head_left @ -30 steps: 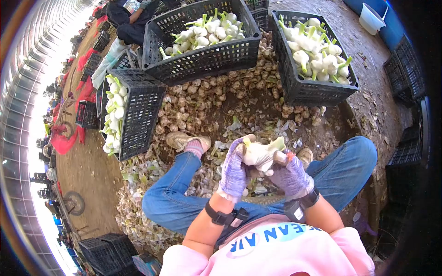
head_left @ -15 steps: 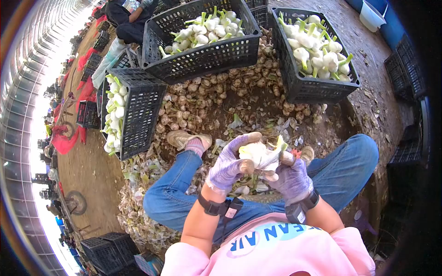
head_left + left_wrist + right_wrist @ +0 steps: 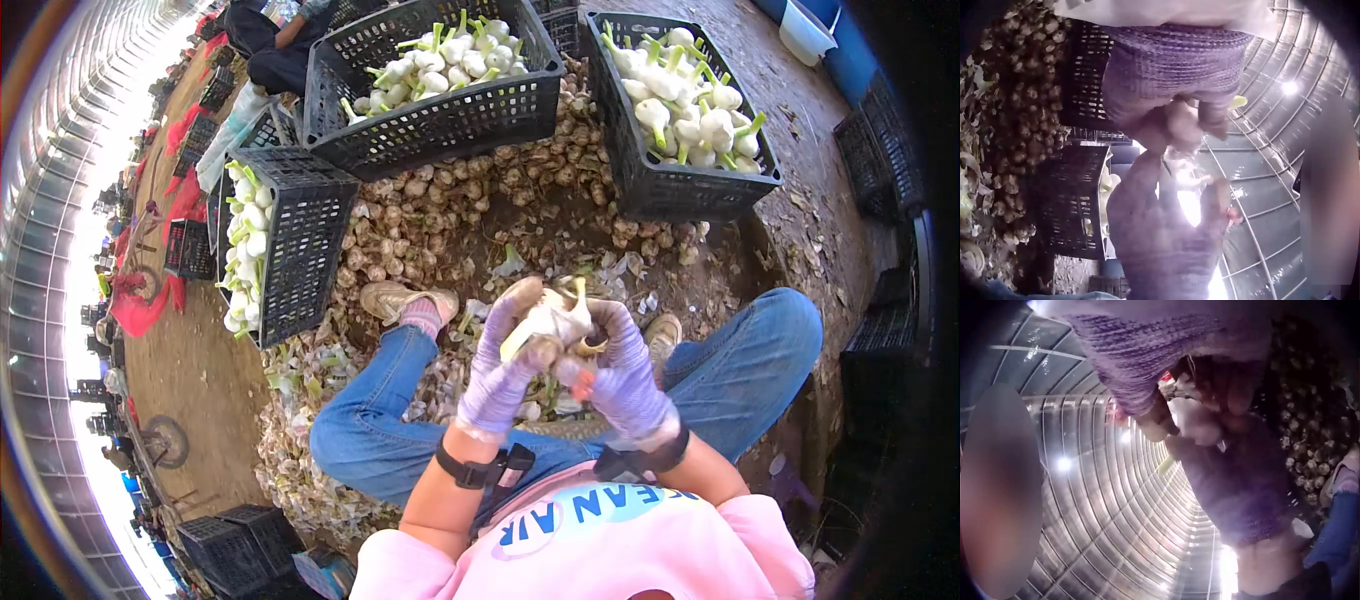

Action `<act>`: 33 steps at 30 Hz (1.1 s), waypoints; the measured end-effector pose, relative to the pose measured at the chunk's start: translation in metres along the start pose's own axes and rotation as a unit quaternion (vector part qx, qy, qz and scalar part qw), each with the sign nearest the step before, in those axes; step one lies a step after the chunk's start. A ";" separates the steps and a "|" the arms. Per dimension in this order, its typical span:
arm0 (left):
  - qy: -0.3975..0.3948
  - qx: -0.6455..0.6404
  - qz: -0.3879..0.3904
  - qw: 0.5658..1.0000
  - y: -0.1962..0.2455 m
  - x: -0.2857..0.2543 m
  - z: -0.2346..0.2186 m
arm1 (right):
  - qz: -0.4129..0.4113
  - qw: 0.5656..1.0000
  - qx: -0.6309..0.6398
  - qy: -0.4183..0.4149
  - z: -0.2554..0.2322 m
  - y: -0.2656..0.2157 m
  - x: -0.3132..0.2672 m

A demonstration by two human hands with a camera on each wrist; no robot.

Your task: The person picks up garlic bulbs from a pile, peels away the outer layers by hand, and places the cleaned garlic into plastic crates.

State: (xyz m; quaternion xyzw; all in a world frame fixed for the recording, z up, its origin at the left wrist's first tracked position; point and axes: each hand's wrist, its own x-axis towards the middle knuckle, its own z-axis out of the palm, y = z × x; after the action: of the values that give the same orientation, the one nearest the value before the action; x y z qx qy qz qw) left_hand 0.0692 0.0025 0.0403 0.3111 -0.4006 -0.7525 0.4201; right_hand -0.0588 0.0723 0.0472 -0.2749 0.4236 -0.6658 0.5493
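Note:
In front of the lap, a white garlic bulb with a short green stem is held between both gloved hands. My left hand grips its left side, with fingers round the far side and the thumb on the near side. From the right, my right hand pinches it, a brownish strip of skin at the thumb. Both hands wear purple knit gloves with soiled fingertips. In the right wrist view the bulb shows pale between the fingers, partly hidden by them.
Black crates of trimmed garlic stand at the left, at the far middle and at the right. Unpeeled garlic bulbs lie heaped between them. Peeled skins litter the ground around the legs. Another person sits far left.
The garlic bulb has turned, its stem swinging from the right to point away from me. The right hand has shifted its fingers up along the bulb, and a brownish skin strip now shows by its thumb.

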 end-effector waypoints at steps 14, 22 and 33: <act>-0.051 0.035 -0.036 0.997 0.020 0.001 0.000 | 0.110 0.956 0.271 0.029 -0.011 -0.035 0.014; -0.062 0.181 0.070 0.979 0.025 -0.005 -0.010 | -0.026 0.992 -0.127 -0.007 -0.027 -0.030 0.017; -0.037 0.354 0.141 0.924 0.024 -0.015 0.015 | -0.256 0.812 -0.523 -0.023 -0.013 -0.015 0.019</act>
State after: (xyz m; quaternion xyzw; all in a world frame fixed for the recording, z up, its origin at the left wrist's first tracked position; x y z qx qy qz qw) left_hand 0.0730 0.0132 0.0699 0.3516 -0.6957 -0.5062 0.3689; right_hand -0.0811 0.0580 0.0517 -0.6351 0.6091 -0.4535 0.1415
